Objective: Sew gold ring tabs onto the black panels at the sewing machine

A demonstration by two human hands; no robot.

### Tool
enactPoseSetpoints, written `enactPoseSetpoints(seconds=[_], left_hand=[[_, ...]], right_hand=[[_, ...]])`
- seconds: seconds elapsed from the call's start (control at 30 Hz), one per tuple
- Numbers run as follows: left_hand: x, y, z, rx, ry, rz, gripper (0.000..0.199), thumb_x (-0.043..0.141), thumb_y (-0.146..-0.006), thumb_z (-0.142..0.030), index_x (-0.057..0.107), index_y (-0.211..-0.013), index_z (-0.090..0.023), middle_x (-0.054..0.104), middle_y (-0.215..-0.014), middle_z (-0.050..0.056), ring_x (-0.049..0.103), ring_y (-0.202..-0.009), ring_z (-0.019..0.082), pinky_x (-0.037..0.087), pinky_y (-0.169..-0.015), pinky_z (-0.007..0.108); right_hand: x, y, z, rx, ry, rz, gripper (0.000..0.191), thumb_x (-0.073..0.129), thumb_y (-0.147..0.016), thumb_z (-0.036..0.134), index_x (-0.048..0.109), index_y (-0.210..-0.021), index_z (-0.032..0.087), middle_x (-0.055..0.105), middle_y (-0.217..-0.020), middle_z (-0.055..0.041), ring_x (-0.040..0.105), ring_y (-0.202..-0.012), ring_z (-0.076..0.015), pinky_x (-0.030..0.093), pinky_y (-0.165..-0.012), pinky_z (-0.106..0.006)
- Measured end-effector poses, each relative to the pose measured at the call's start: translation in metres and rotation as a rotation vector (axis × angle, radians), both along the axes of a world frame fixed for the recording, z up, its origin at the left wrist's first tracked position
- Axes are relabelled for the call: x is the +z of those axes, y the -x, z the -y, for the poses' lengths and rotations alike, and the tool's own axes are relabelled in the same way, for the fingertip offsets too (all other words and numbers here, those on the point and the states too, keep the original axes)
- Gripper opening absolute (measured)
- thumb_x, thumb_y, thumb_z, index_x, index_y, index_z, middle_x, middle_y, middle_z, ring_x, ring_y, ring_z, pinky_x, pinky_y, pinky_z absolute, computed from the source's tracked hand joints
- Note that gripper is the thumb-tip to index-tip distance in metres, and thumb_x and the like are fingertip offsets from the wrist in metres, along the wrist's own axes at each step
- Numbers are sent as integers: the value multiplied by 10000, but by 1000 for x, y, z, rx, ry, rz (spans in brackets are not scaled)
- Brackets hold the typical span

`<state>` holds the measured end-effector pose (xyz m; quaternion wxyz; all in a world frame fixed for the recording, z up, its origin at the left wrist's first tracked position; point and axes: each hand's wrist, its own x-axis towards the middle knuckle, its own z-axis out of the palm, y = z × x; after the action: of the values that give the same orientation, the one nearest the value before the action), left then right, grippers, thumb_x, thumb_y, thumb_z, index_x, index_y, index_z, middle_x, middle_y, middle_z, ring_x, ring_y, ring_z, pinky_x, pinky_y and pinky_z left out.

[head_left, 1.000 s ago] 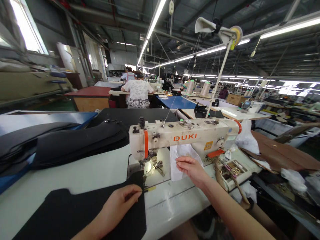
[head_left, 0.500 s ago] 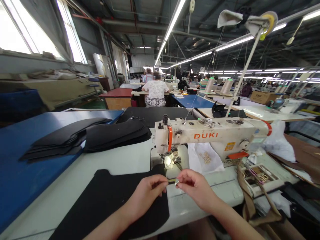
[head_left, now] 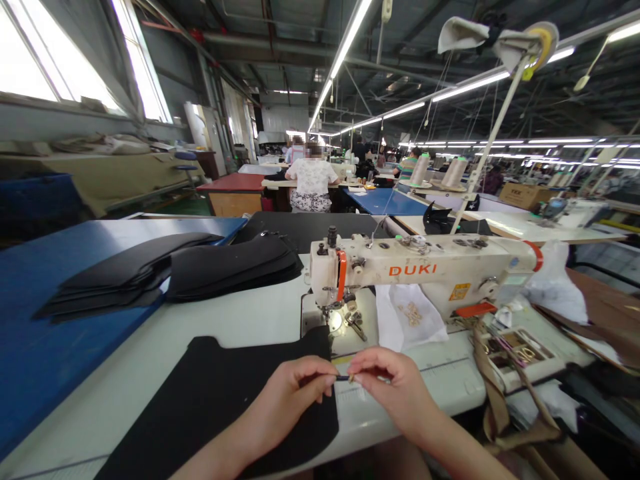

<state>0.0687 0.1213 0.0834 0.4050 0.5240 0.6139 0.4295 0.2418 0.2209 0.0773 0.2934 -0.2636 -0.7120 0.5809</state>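
Fingertips pinched together, a bare left hand (head_left: pixel 303 389) holds a thin black strip (head_left: pixel 343 378); a bare right hand (head_left: pixel 389 379) grips a tiny, gold-coloured piece (head_left: pixel 351 378) at its end.

Left of the cardboard box (head_left: pixel 525 195) is a person in a white patterned top (head_left: pixel 313 177); farther left stands a red-topped desk (head_left: pixel 234 183)

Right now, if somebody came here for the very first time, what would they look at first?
Probably the big white sewing machine right of the middle, with orange DUKI letters across it. In front of it, the left grip and right grip pinch a small dark piece between them. Behind it, to the right, stand two thread cones.
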Motion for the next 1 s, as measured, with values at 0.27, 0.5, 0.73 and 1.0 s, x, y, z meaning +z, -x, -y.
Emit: enactPoseSetpoints(seconds=[0.27, 0.5, 0.73, 1.0], left_hand=[[-6, -4, 2, -30, 53, 115, 246, 594, -788, -382, 685, -780, -153, 590, -656, -7, 509, -611, 117, 436, -596, 229], [-14, -1, -2, 60, 167, 329, 319, 684, -663, -451, 612, -733, -149, 577, -553, -38, 499, -500, 92, 421, -530, 227], [-13, 5, 6, 141, 223, 326, 301, 712, -627, -411, 601, -699, -140, 591, -527, -34, 511, -488, 94, 419, -519, 229], [-12, -1, 15, 277, 232, 638, 360, 745, -648, -419, 654, -857, -140, 687, -709, 28, 609, -630, 123, 460, -664, 242]], right_hand=[[-10, 5, -3, 121, 322, -83, 242, 784, -602, 338, 685, -751, 176, 714, -761, -31, 659, -714, -169, 519, -725, -305], [-14, 19, 1, 48, 339, -13, 135, 759, -588, 255, 696, -676, 175, 673, -643, 2, 628, -639, -148, 492, -641, -259], [-13, 22, 15, 95, 426, -22, 216, 749, -620, 320, 697, -758, 162, 661, -625, -11, 649, -653, -166, 494, -639, -278], [-22, 33, 27, -54, 719, -161, 373, 856, -459, 374, 655, -668, 140, 657, -596, -9, 596, -538, -112, 460, -577, -244]])
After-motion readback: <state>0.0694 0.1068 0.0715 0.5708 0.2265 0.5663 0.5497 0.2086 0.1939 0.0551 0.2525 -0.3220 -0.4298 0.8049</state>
